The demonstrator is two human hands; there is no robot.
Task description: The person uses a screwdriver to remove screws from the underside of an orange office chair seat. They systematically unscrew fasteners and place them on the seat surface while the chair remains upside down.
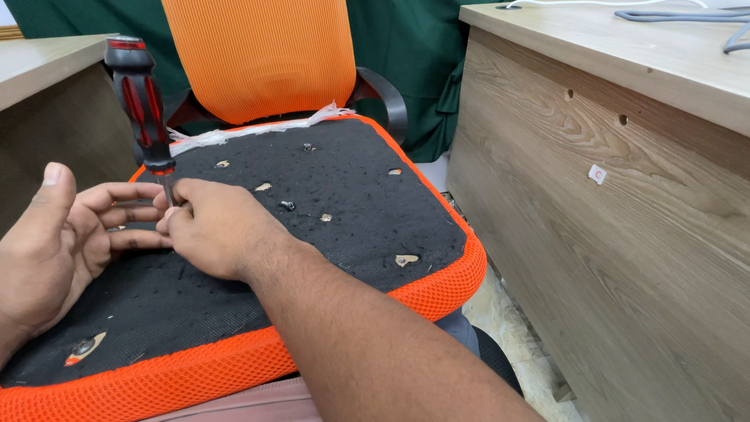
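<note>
An upturned chair seat (367, 211), black underside with an orange mesh rim, lies across my lap. A red and black screwdriver (142, 105) stands upright on its left part, tip down on the black fabric. My right hand (219, 227) pinches the metal shaft near the tip. Just left of the shaft, my left hand (58, 242) has its fingers spread and its fingertips almost touch the shaft. A small loose screw (287, 205) lies on the black fabric to the right of my hands.
Several screw holes (405, 259) dot the black underside. An orange mesh chair back (262, 55) stands behind the seat. A wooden desk panel (609, 234) rises close on the right, another desk (47, 70) at the left. Grey cables (680, 16) lie on the right desk.
</note>
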